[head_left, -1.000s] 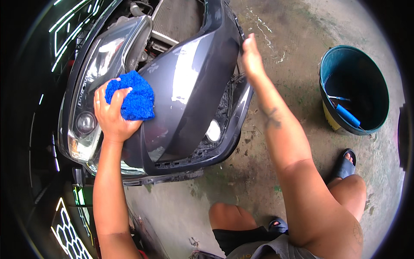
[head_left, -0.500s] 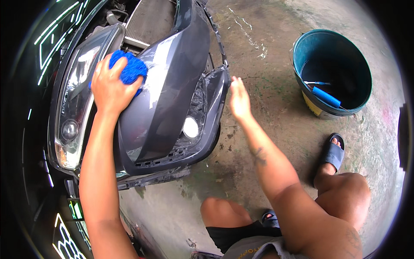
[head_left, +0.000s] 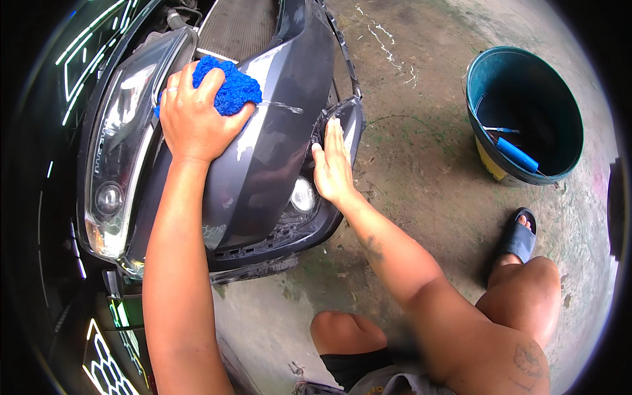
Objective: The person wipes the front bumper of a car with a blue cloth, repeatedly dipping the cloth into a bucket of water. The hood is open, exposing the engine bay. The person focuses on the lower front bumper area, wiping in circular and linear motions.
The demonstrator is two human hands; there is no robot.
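A blue fluffy cloth (head_left: pixel 232 87) is bunched under my left hand (head_left: pixel 197 113), whose fingers curl round it. The hand presses it on the top of a dark grey car bumper (head_left: pixel 263 164), beside the headlight (head_left: pixel 118 178). Wet, shiny streaks run over the bumper just right of the cloth. My right hand (head_left: pixel 334 161) lies with its fingers stretched out, together and flat, by the bumper's side opening, above the round fog light (head_left: pixel 303 195). I see nothing in it.
On the concrete floor (head_left: pixel 408 217) at the right stands a dark teal bucket (head_left: pixel 484 125) with a blue roller-like tool (head_left: pixel 517 155) hanging inside its rim. My sandalled foot (head_left: pixel 517 237) is below it. A radiator (head_left: pixel 240 29) shows behind the bumper; the black car body fills the left.
My left hand has slid the cloth to the right over the bumper. My right hand has come left, from beside the bumper's edge onto its side opening. The view has shifted slightly.
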